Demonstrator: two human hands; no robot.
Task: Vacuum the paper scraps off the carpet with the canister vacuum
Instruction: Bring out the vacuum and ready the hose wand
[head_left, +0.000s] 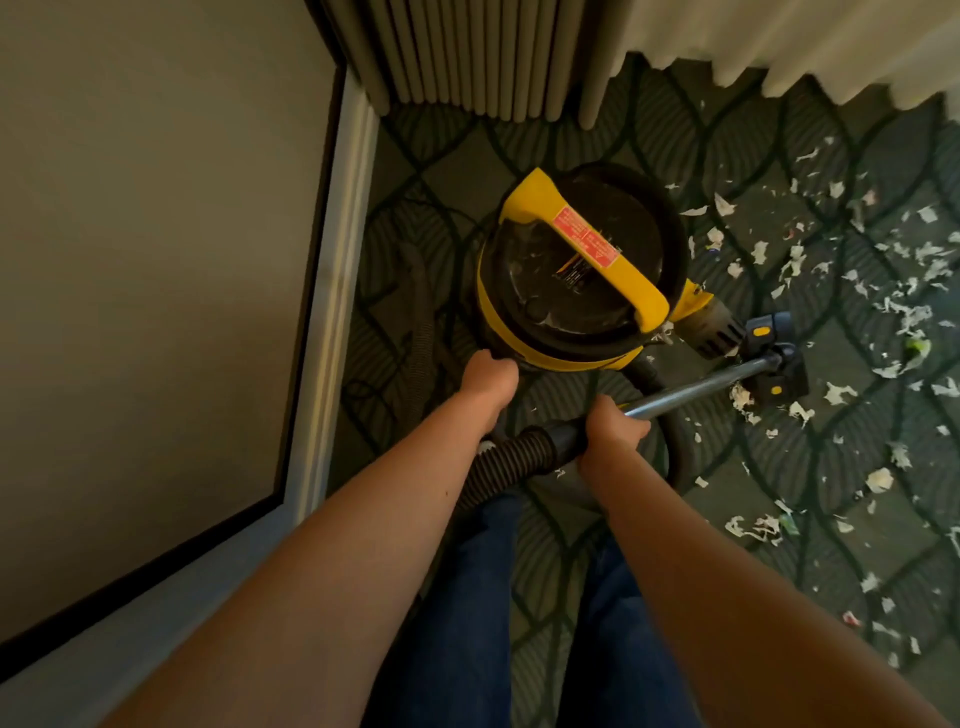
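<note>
A yellow and black canister vacuum (582, 270) stands on the patterned dark green carpet (810, 483). My right hand (610, 431) grips the black handle where the ribbed hose (511, 460) meets the metal wand (701, 387). The wand runs right to the black floor nozzle (774, 366), which sits beside the canister at the edge of the litter. White paper scraps (904, 312) lie scattered over the carpet to the right. My left hand (488, 382) reaches down against the canister's near lower rim, its fingers hidden from view.
A beige wall (156, 286) with a white baseboard (332, 291) runs along the left. Pleated curtains (467, 57) hang at the top. A dark cord (410, 332) loops on the carpet left of the canister. My legs in blue jeans (478, 623) stand below.
</note>
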